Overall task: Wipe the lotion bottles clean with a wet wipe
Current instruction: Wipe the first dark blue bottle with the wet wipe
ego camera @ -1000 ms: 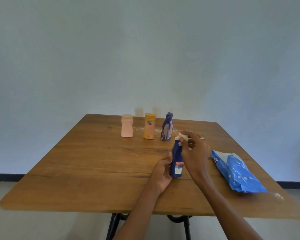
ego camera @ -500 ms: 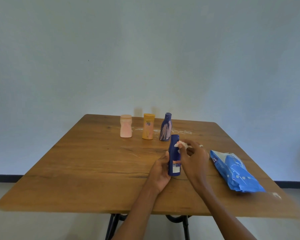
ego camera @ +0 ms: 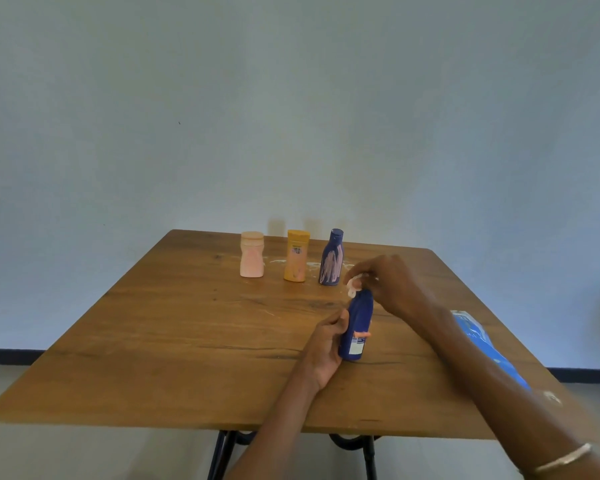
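Under my right hand (ego camera: 392, 285), fingertips pinch a crumpled white wet wipe (ego camera: 354, 285) onto the dark blue plastic lotion bottle (ego camera: 357, 323)'s top; my left hand (ego camera: 326, 344) grips its side. Next, probably its body.

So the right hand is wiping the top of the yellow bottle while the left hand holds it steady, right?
Not quite. The head view shows the bottle being wiped is the dark blue bottle, not a yellow one. The right hand presses the wipe on its top while the left hand holds it steady.
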A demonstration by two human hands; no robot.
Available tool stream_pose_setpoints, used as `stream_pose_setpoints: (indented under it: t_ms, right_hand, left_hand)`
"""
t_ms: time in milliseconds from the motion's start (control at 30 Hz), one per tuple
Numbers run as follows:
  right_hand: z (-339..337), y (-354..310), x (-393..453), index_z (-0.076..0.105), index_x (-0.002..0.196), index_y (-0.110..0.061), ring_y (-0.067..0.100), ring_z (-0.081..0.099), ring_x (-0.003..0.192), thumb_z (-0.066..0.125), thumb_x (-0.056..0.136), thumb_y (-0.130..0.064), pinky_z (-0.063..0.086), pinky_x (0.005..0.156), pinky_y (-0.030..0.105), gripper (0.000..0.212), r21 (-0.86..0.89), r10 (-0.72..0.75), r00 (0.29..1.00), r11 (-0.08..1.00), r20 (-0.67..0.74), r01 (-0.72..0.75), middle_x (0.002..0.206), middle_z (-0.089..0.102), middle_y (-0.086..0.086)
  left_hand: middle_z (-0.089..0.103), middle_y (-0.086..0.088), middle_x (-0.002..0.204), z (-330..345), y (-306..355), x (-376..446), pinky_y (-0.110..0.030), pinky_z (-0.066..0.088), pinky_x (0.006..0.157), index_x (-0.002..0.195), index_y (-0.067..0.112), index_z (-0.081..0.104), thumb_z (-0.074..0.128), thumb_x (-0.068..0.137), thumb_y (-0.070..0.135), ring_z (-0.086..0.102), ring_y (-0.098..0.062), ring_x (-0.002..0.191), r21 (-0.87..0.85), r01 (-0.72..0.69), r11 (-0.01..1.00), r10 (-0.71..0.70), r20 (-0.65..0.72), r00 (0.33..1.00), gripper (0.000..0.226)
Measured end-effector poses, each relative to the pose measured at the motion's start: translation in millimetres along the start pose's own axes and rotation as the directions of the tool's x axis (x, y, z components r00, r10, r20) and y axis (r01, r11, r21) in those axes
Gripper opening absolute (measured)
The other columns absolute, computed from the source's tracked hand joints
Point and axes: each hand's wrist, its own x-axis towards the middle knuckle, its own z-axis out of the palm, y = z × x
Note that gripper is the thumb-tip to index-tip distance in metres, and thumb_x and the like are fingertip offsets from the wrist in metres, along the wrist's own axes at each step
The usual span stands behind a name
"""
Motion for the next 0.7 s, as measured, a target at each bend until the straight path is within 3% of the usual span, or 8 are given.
stream_pose_setpoints:
  t_ms: [100,233,300,467,533,600,700]
  right_hand:
    - [7,-4,-6,0.068,0.108,-0.027,0.012,0.055,0.100,0.061,0.090,-0.012,0.043,0.068,0.020,0.025,-0.106,-0.014,1.000,0.994,-0.028,0.011,0.114,0.066,-0.002]
    - [24,-7,-29,0.063,0.117,-0.024,0.017,0.049,0.113,0.072,0.080,-0.012,0.050,0.079,0.028,0.040,-0.203,-0.144,0.976,0.973,-0.165,0.109,0.116,0.064,-0.001]
    - [37,-8,-39,0.061,0.120,-0.021,0.019,0.047,0.117,0.076,0.076,-0.009,0.050,0.084,0.031,0.048,-0.230,-0.173,0.972,0.964,-0.157,0.135,0.121,0.062,0.000]
    - [61,-14,-57,0.063,0.119,-0.017,0.021,0.053,0.117,0.076,0.071,-0.001,0.050,0.090,0.031,0.052,-0.140,-0.162,0.975,0.980,-0.152,0.141,0.122,0.062,0.002]
    - [70,-18,-63,0.064,0.117,-0.020,0.016,0.054,0.113,0.077,0.073,-0.009,0.050,0.088,0.027,0.047,-0.122,-0.165,0.977,0.981,-0.137,0.148,0.120,0.062,-0.001]
    - [76,-20,-68,0.063,0.117,-0.023,0.014,0.054,0.111,0.076,0.076,-0.016,0.048,0.087,0.024,0.044,-0.125,-0.181,0.977,0.978,-0.116,0.166,0.119,0.062,-0.004]
    - [70,-19,-65,0.064,0.117,-0.022,0.015,0.054,0.111,0.077,0.074,-0.013,0.048,0.086,0.024,0.046,-0.136,-0.171,0.976,0.979,-0.135,0.152,0.119,0.062,-0.003]
  left_hand:
    - [0.071,-0.009,0.106,0,0,0,-0.036,0.049,0.087,0.114,0.013,0.067,0.051,0.098,0.028,0.065,-0.021,0.096,-0.027,0.014,1.000,-0.014,-0.005,1.000,0.027]
    - [0.070,-0.011,0.109,-2,-2,-1,-0.042,0.047,0.091,0.116,0.012,0.068,0.058,0.092,0.031,0.063,-0.025,0.099,-0.067,0.014,0.998,-0.014,0.003,1.000,0.033]
    - [0.070,-0.011,0.108,-3,-2,1,-0.039,0.049,0.088,0.117,0.010,0.067,0.058,0.093,0.029,0.065,-0.024,0.097,-0.100,0.018,0.995,-0.018,-0.001,1.000,0.032]
    - [0.068,-0.014,0.109,-8,-5,4,-0.038,0.054,0.081,0.122,0.005,0.063,0.058,0.093,0.020,0.065,-0.026,0.097,-0.193,0.045,0.980,-0.052,-0.035,0.998,0.032]
    - [0.069,-0.014,0.107,-10,-2,2,-0.037,0.054,0.080,0.120,0.004,0.063,0.053,0.098,0.022,0.067,-0.024,0.095,-0.287,0.064,0.956,-0.076,-0.031,0.997,0.030]
    - [0.068,-0.017,0.114,-13,-1,2,-0.040,0.052,0.089,0.124,0.004,0.061,0.048,0.101,0.032,0.066,-0.026,0.101,-0.362,0.072,0.929,-0.088,-0.026,0.996,0.039]
    - [0.059,-0.020,0.132,-14,-1,2,-0.047,0.039,0.107,0.131,0.002,0.056,0.046,0.098,0.048,0.057,-0.032,0.119,-0.372,0.059,0.926,-0.074,-0.028,0.997,0.058]
